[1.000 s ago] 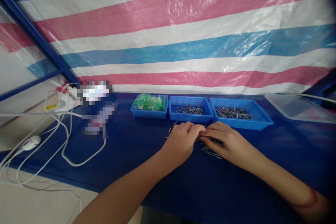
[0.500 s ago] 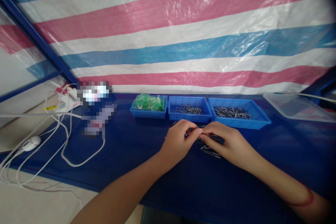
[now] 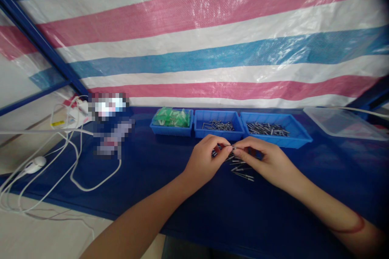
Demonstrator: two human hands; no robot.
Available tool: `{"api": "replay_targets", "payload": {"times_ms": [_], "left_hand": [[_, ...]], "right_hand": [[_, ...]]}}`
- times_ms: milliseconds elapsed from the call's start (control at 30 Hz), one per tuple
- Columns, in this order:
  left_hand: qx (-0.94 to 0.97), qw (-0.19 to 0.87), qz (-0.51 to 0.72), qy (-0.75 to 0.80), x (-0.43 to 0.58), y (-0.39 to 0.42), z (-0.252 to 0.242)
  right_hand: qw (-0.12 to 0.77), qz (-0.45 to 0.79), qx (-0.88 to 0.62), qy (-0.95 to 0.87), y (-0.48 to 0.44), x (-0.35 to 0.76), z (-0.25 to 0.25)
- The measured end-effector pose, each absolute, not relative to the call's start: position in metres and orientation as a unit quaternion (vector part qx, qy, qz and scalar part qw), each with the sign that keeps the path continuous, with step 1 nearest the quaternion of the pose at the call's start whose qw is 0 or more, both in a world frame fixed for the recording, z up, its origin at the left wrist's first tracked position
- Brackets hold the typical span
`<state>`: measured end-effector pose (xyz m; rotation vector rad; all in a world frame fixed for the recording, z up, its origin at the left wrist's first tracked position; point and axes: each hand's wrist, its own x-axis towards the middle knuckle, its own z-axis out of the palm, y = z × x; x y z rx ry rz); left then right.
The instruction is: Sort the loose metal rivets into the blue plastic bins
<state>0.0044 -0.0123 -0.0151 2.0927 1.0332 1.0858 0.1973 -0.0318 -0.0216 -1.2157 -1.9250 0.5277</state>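
My left hand [image 3: 207, 154] and my right hand [image 3: 263, 160] meet fingertip to fingertip over the blue table. Both are closed in a pinch at one spot, where a tiny dark piece shows between the tips, too small to name. Beneath and behind the fingers lies a loose pile of thin metal pins [image 3: 244, 176], partly hidden by the hands. Just beyond stand a blue bin [image 3: 219, 134] and a wider blue bin [image 3: 278, 141], each holding many metal pins. A third blue bin [image 3: 170, 130] contains green-and-clear packets [image 3: 172, 117].
White cables [image 3: 74, 170] with a white plug-like piece [image 3: 35, 164] loop over the table's left side. Blurred-out objects [image 3: 114, 139] sit near them. A clear plastic lid [image 3: 340, 123] lies at the back right. A striped sheet [image 3: 194, 60] hangs behind the table.
The fingertips have parted slightly, so the small dark piece between them now shows. My right hand has shifted a little, uncovering more of the pins below.
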Motion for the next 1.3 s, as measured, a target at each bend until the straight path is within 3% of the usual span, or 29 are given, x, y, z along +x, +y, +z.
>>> {"api": "replay_targets", "payload": {"times_ms": [233,433,567,633,733,867,1067,1300], "left_hand": [[0.794,0.274,0.377,0.391,0.005,-0.011,-0.015],[0.823,0.198,0.307,0.435,0.004,-0.014,-0.013],[0.851,0.153,0.239,0.442,0.000,-0.015,-0.013],[0.872,0.139,0.206,0.421,-0.002,-0.015,-0.015],[0.898,0.127,0.169,0.385,-0.003,-0.014,-0.020],[0.909,0.105,0.160,0.371,-0.004,-0.014,-0.023],[0.915,0.082,0.151,0.365,-0.003,-0.012,-0.021],[0.901,0.051,0.173,0.396,0.000,-0.011,-0.022]], "right_hand": [[0.406,0.179,-0.485,-0.754,-0.033,0.200,-0.017],[0.379,0.151,-0.489,-0.771,-0.029,0.210,-0.012],[0.403,0.031,-0.576,-0.711,-0.016,0.242,-0.011],[0.360,-0.071,-0.645,-0.670,-0.010,0.260,-0.011],[0.324,-0.123,-0.676,-0.650,-0.001,0.282,-0.014],[0.293,-0.140,-0.670,-0.668,0.005,0.290,-0.018],[0.316,-0.124,-0.608,-0.718,-0.004,0.259,-0.019],[0.345,0.005,-0.467,-0.814,-0.026,0.210,-0.013]]}}
